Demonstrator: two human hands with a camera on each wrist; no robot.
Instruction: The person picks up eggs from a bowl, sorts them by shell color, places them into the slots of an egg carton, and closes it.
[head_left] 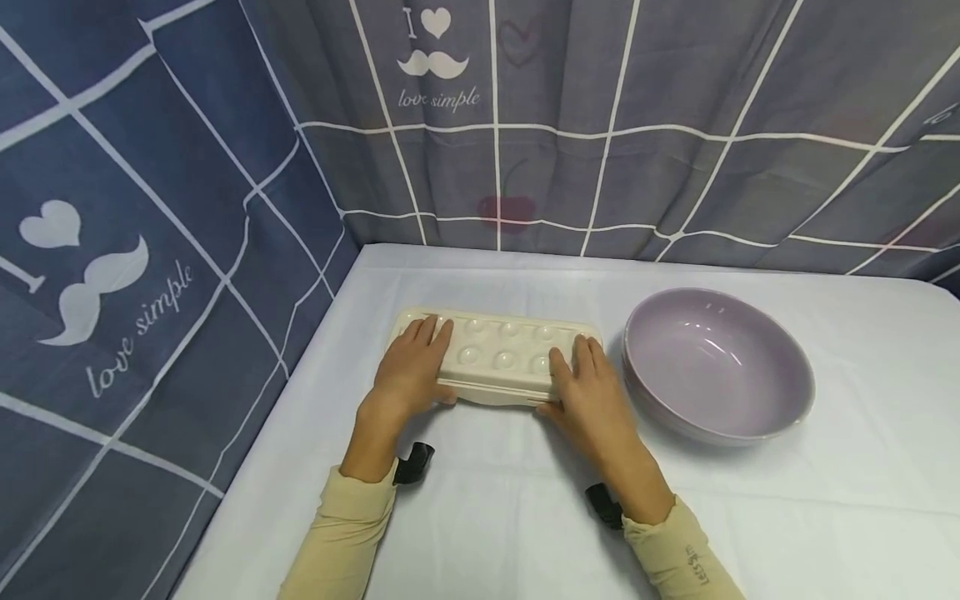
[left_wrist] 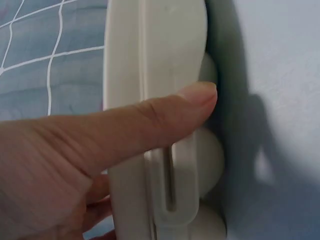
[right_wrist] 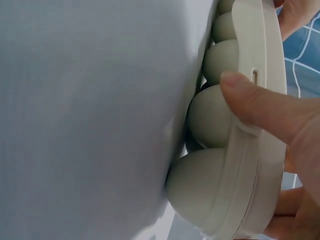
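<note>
A cream plastic egg box (head_left: 506,360) with a dimpled lid lies lengthwise on the table. My left hand (head_left: 408,362) grips its left end, fingers over the lid. In the left wrist view the thumb (left_wrist: 165,117) presses across the front side, beside a slotted clasp (left_wrist: 172,190). At the other end my right hand (head_left: 592,396) holds the box, its fingers on the top. The right thumb (right_wrist: 255,102) lies at the second clasp in the right wrist view. Rounded cups (right_wrist: 200,185) bulge from the underside. The lid is down, hiding the inside.
To the right of the box stands a large lilac bowl (head_left: 716,367), close to the right hand. A white cloth covers the table (head_left: 495,508). Dark checked curtains (head_left: 555,167) hang behind and along the left edge (head_left: 172,333).
</note>
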